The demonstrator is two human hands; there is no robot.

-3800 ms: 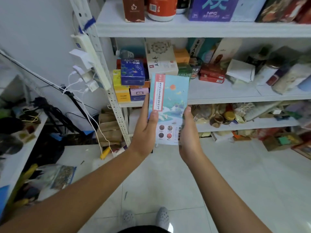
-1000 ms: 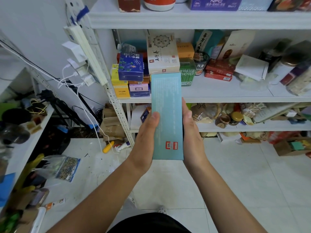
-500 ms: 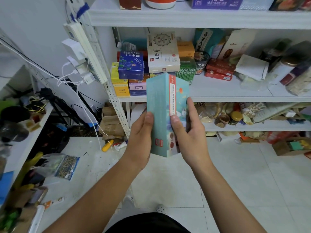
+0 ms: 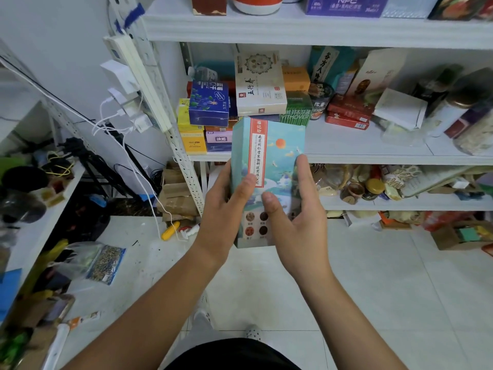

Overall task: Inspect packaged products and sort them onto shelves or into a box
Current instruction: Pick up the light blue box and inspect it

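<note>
Teal box (image 4: 277,156) upright, gripped between left hand (image 4: 226,214), right hand (image 4: 296,225).

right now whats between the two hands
The teal box, upright, in the head view; the left hand grips its left edge and the right hand its right edge, both thumbs on the front.

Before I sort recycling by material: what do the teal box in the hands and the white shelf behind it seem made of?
Teal box: likely printed paperboard, slightly glossy; crisp folded edges and flat printed panels. White shelf: probably painted metal, matte; it has a thin board edge, and its perforated upright looks like slotted steel angle.
</note>
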